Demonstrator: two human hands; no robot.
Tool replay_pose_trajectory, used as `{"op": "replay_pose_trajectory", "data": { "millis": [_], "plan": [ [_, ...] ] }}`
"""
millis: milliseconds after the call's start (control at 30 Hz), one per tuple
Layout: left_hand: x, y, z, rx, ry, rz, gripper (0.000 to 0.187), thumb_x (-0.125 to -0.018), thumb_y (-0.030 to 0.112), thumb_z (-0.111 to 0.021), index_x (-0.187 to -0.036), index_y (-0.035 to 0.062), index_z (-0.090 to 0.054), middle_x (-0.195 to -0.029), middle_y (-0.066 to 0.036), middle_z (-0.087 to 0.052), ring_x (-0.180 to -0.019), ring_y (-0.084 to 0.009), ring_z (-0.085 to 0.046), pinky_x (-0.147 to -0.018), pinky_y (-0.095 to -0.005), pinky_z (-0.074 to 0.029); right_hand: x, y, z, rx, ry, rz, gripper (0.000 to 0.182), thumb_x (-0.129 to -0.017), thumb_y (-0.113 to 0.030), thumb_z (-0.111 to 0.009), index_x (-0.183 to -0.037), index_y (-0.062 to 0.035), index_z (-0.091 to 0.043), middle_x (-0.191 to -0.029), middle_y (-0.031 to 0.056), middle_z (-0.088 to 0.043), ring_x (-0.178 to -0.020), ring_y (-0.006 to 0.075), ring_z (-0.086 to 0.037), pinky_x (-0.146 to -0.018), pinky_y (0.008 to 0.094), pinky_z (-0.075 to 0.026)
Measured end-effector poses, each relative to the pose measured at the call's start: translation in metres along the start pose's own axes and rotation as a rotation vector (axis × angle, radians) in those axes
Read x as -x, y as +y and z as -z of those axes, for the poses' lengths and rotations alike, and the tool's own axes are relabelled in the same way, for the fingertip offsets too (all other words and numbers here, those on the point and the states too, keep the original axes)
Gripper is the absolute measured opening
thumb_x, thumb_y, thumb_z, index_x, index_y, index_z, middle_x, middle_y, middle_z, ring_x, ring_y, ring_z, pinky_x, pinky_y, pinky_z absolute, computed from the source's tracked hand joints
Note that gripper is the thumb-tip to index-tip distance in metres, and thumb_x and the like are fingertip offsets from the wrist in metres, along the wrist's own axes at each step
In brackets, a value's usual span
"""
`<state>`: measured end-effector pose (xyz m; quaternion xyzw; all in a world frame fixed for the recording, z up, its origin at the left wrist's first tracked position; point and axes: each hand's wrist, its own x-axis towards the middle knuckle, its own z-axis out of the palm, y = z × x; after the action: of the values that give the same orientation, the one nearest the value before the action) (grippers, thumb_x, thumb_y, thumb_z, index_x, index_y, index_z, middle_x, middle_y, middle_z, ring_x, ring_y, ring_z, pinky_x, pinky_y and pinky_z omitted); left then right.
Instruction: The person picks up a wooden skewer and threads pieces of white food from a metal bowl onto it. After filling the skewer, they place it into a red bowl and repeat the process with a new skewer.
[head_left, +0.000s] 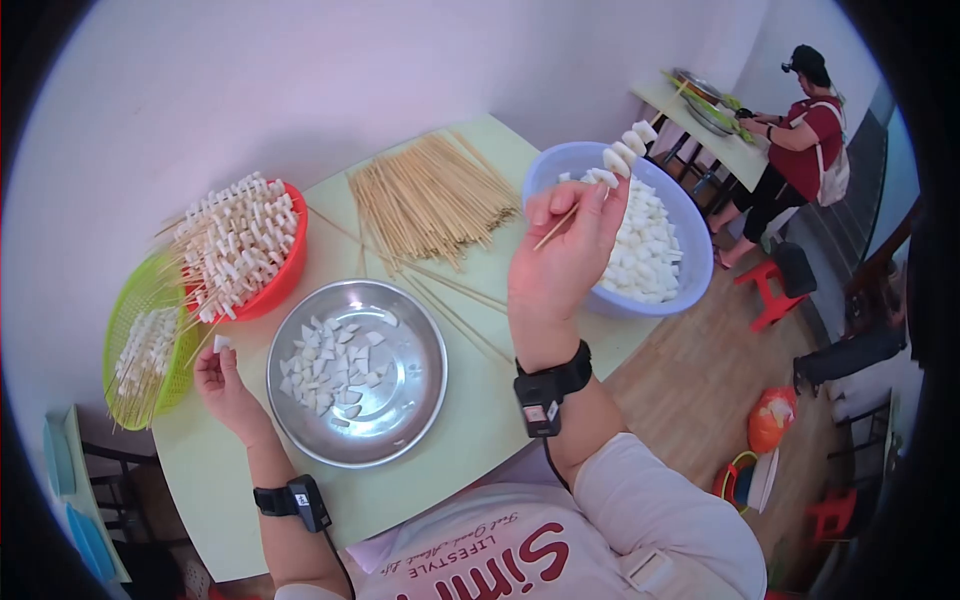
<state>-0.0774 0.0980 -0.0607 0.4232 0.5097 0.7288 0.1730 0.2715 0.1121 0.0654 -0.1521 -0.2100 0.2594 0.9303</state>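
Note:
My right hand [562, 262] is raised and closed around a thin bamboo skewer [553, 232]. Several white food pieces [622, 157] are threaded on its upper part. Low at the left, the fingertips of my left hand [228, 392] pinch one white piece [221, 343], apart from the skewer. Between my hands stands a round steel bowl [432, 400] with loose cut white pieces [335, 360] mostly in its left half. Behind my right hand, a lavender basin [700, 245] holds a heap of similar white chunks [642, 245].
Bare skewers [430, 190] lie in a pile at the table's back, with a few loose ones [455, 320] nearer. Loaded skewers fill a red bowl [293, 262] and a green basket [125, 290] at left. Another person [812, 140] works at a far table; red stools [768, 293] stand right.

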Motion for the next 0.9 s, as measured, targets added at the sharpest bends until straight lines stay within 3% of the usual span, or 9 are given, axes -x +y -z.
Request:
{"op": "replay_pose_trajectory", "data": {
  "millis": [300,433,467,533,567,733,767,833,900],
  "plan": [
    [0.003,0.0,-0.004,-0.006,0.021,0.037,0.014,-0.092,0.004,-0.059,-0.105,0.0014,-0.055,-0.1,-0.005,-0.06,-0.09,-0.0107,-0.057,-0.081,-0.0242,-0.047,-0.009,-0.057,-0.003,0.26,-0.068,0.535,0.053,-0.1,-0.017,-0.042,-0.144,-0.0034,-0.018,-0.071,0.0031,-0.05,-0.063,0.0104,-0.045,-0.06,0.0249,-0.04],
    [0.001,-0.003,-0.002,0.002,0.02,0.001,0.016,-0.091,0.003,-0.058,-0.106,0.0019,-0.055,-0.1,-0.004,-0.06,-0.089,-0.0106,-0.057,-0.081,-0.0243,-0.047,-0.011,-0.073,-0.015,0.188,-0.023,0.605,0.051,-0.1,-0.018,-0.044,-0.143,-0.0042,-0.02,-0.072,0.0043,-0.053,-0.062,0.0103,-0.047,-0.061,0.0238,-0.04],
    [0.002,-0.001,-0.003,0.008,0.009,-0.011,0.016,-0.092,0.005,-0.059,-0.107,0.0026,-0.056,-0.1,-0.004,-0.06,-0.088,-0.0101,-0.056,-0.08,-0.0242,-0.046,-0.007,-0.064,-0.015,0.161,-0.03,0.566,0.051,-0.1,-0.018,-0.044,-0.143,-0.0042,-0.02,-0.072,0.0043,-0.053,-0.062,0.0103,-0.047,-0.061,0.0238,-0.04],
    [0.002,-0.003,-0.002,0.033,-0.017,-0.026,0.017,-0.091,0.004,-0.059,-0.108,0.0024,-0.056,-0.099,-0.004,-0.06,-0.088,-0.0107,-0.056,-0.079,-0.0245,-0.047,0.006,-0.041,-0.013,0.279,-0.327,0.151,0.051,-0.1,-0.017,-0.045,-0.144,-0.0055,-0.022,-0.071,0.0042,-0.053,-0.061,0.01,-0.048,-0.059,0.0222,-0.039],
    [0.001,-0.003,-0.004,0.047,-0.018,-0.02,0.018,-0.09,0.003,-0.06,-0.108,0.002,-0.056,-0.099,-0.005,-0.06,-0.088,-0.011,-0.057,-0.079,-0.0244,-0.047,0.019,-0.028,-0.017,0.393,-0.398,-0.061,0.045,-0.099,-0.014,-0.045,-0.141,-0.0061,-0.032,-0.072,0.0033,-0.055,-0.061,0.0094,-0.049,-0.056,0.0218,-0.039],
    [0.006,0.017,-0.014,0.133,0.008,0.037,0.013,-0.089,-0.001,-0.06,-0.102,0.0002,-0.056,-0.094,-0.004,-0.06,-0.085,-0.0097,-0.057,-0.08,-0.0228,-0.048,0.083,0.027,0.008,0.8,-0.942,-0.523,0.04,-0.095,-0.013,-0.05,-0.134,-0.006,-0.047,-0.061,0.003,-0.054,-0.053,0.0108,-0.048,-0.052,0.0269,-0.04],
    [0.004,0.019,-0.014,0.116,0.036,0.023,0.013,-0.089,-0.001,-0.06,-0.102,0.0002,-0.056,-0.094,-0.004,-0.06,-0.085,-0.0097,-0.057,-0.08,-0.0228,-0.048,0.09,0.032,0.011,0.775,-0.968,-0.535,0.04,-0.095,-0.013,-0.05,-0.134,-0.006,-0.047,-0.061,0.003,-0.054,-0.053,0.0108,-0.048,-0.052,0.0269,-0.04],
    [0.006,0.021,-0.013,0.118,0.019,0.091,0.013,-0.09,0.0,-0.06,-0.102,-0.0005,-0.056,-0.093,-0.004,-0.06,-0.084,-0.0088,-0.057,-0.078,-0.0219,-0.047,0.1,0.035,0.018,0.966,-1.344,-0.495,0.044,-0.092,-0.014,-0.052,-0.135,-0.0106,-0.047,-0.057,0.0103,-0.051,-0.049,0.0197,-0.051,-0.052,0.0325,-0.042],
    [0.006,0.022,-0.014,0.099,0.033,0.094,0.012,-0.09,0.001,-0.06,-0.102,-0.0008,-0.056,-0.093,-0.003,-0.06,-0.084,-0.0085,-0.057,-0.077,-0.0216,-0.047,0.112,0.038,0.028,0.926,-1.456,-0.503,0.045,-0.091,-0.011,-0.053,-0.136,-0.0122,-0.048,-0.055,0.0096,-0.049,-0.048,0.0183,-0.047,-0.051,0.0314,-0.039]
  ]
}}
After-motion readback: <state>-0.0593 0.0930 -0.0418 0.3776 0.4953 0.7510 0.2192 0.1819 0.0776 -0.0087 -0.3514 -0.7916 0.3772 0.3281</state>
